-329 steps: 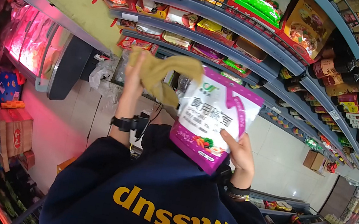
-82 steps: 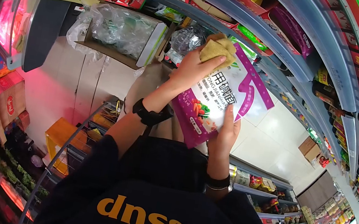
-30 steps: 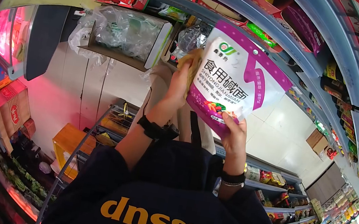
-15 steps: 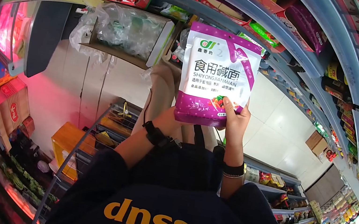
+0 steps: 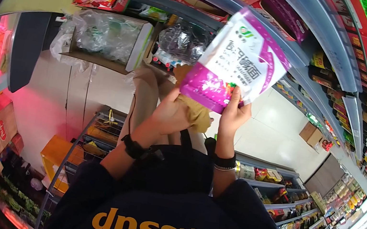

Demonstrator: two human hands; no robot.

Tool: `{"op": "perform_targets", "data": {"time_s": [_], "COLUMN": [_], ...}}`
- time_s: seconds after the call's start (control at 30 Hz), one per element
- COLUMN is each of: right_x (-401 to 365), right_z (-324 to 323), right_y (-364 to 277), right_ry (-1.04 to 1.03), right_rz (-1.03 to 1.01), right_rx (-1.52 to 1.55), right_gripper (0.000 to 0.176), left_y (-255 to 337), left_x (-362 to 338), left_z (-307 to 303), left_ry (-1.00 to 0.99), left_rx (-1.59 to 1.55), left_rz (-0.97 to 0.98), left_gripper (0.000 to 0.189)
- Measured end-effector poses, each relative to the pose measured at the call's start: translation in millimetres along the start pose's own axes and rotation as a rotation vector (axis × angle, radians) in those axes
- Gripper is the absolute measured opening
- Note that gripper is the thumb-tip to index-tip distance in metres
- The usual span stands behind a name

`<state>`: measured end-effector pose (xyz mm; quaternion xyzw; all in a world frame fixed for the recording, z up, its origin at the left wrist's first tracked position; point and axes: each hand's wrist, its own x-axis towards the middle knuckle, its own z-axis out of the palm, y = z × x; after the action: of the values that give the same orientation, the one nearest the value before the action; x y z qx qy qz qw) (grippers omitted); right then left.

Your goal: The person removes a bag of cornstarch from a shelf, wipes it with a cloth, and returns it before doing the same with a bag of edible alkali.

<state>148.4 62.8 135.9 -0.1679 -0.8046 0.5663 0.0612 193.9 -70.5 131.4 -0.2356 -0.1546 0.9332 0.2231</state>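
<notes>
A purple and white packet (image 5: 243, 59) of food-grade alkali powder tilts to the right in front of me. My right hand (image 5: 234, 115) is closed on its lower edge, thumb on the printed front. A crumpled tan cloth (image 5: 197, 115) shows below and to the left of the packet, partly hidden behind it. Closed around this cloth is my left hand (image 5: 171, 115), at the packet's lower left corner. The fingers on the far side of the packet are hidden.
Shelves (image 5: 320, 50) of packaged goods curve over the top and right. An open cardboard box (image 5: 138, 51) with clear plastic bags stands ahead, beside black-wrapped bottles (image 5: 181, 41). A wire rack (image 5: 78, 150) is at my left, and a small carton (image 5: 311, 134) lies on the floor.
The packet has gone from nearly upright to tilted right, moving up and right with my right hand. The tan cloth in my left hand has come into view below it.
</notes>
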Motion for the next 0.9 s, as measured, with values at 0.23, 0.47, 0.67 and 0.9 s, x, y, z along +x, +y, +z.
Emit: {"op": "perform_targets", "data": {"time_s": [0.23,0.47,0.67,0.9], "right_x": [53.7,75.1,127.5,198.2], "right_z": [-68.0,-141.8,-150.1,-122.7], "right_y": [-4.0,-3.3,-16.4,-25.6], "right_ry": [0.040,0.105,0.078,0.019], "right_rz": [-0.089,-0.134,-0.218,-0.359], "right_rx": [0.060,-0.246,-0.449,-0.388], "right_gripper": [0.016,0.017,0.023,0.026], "left_y": [16.9,48.5,71.4,90.2], "left_x": [-4.2,-4.8,-0.9,-12.3], "left_z": [13.4,8.0,-37.7,-52.6], "left_ry": [-0.015,0.116,0.546,0.597], "left_rx": [0.480,0.775,0.999,0.872], "left_rz": [-0.088,-0.014,0.243,0.357], "left_gripper": [0.053,0.053,0.044,0.042]}}
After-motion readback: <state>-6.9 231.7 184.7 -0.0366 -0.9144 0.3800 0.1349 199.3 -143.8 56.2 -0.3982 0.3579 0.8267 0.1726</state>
